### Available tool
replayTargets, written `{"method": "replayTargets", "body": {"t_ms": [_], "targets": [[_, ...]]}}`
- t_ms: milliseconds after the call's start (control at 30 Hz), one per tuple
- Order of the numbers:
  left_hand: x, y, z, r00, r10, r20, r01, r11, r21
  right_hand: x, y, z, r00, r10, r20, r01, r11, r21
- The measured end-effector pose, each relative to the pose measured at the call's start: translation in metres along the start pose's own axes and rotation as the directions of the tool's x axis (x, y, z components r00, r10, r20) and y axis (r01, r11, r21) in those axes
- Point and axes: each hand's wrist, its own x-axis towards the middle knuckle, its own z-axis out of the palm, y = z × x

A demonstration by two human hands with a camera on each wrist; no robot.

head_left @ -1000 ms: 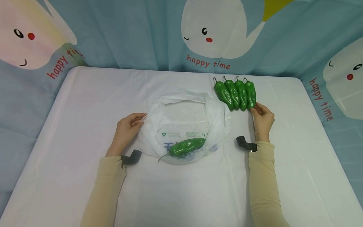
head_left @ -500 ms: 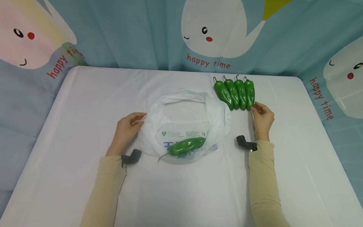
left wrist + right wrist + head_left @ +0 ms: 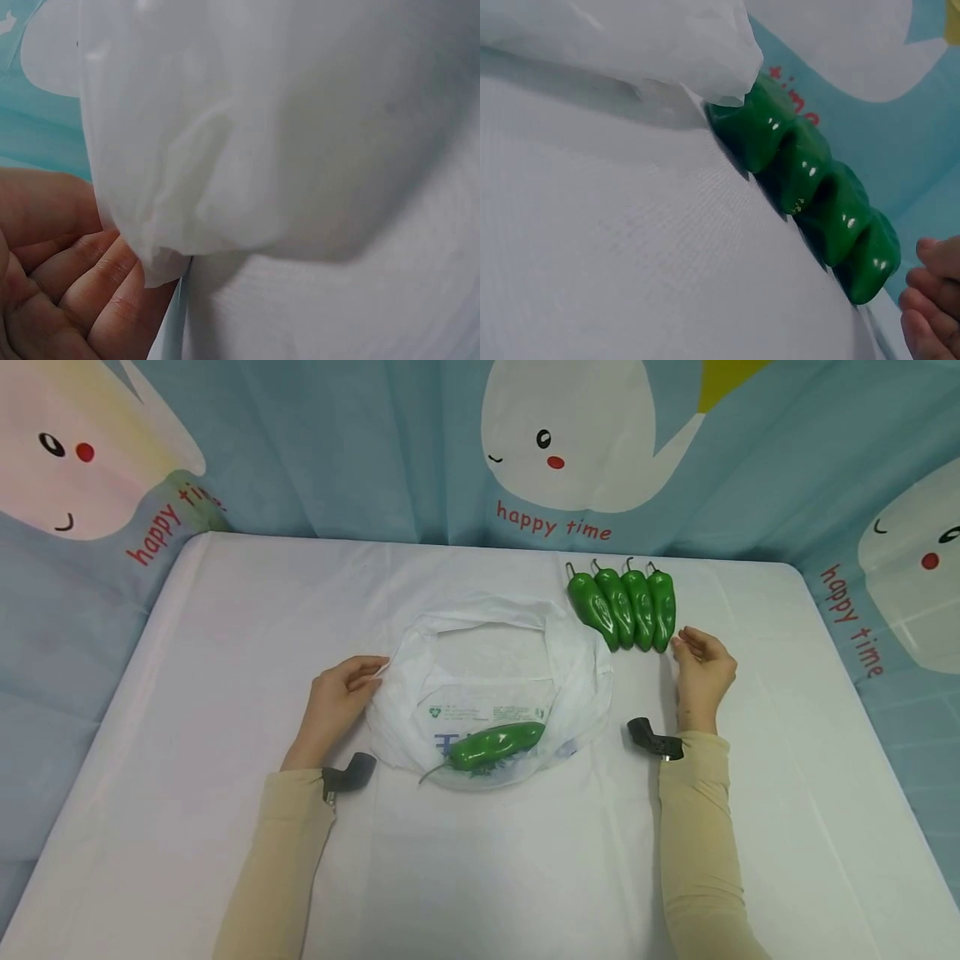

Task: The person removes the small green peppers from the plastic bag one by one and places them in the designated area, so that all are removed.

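Note:
A white plastic bag (image 3: pixel 585 685) lies spread with its mouth turned up, and one green pepper (image 3: pixel 497 746) rests inside it. My left hand (image 3: pixel 339 702) pinches the bag's left edge between thumb and fingers; the left wrist view shows the bag (image 3: pixel 187 150) hanging over those fingers. Several green peppers (image 3: pixel 641 610) lie side by side at the bag's upper right, stems pointing away. Just right of the row's near end is my right hand (image 3: pixel 703 672), fingers loosely bent and holding nothing. A small gap separates it from the rightmost pepper (image 3: pixel 870 262).
The table has a white cloth (image 3: pixel 487 868). Behind it and at both sides hangs a blue curtain (image 3: pixel 360 452) with whale prints. A black wrist mount (image 3: pixel 652 739) sits on the right sleeve, another wrist mount (image 3: pixel 351 774) on the left.
The right hand has let go of the rightmost pepper and moved slightly right, away from the row. That pepper shifted slightly left against its neighbour. The left hand stayed on the bag.

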Motion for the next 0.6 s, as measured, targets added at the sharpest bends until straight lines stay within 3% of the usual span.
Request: {"method": "replayTargets", "body": {"t_ms": [267,600], "targets": [[0.001,-0.001,0.000,1.000,0.013,-0.003,-0.013,1.000,-0.002,-0.002,-0.011,-0.004,0.995,-0.029,0.099,0.016,0.992,0.128],[0.001,-0.002,0.001,1.000,0.007,-0.003,-0.007,1.000,0.001,-0.010,-0.028,-0.002,0.970,-0.078,0.229,0.010,0.958,0.288]]}}
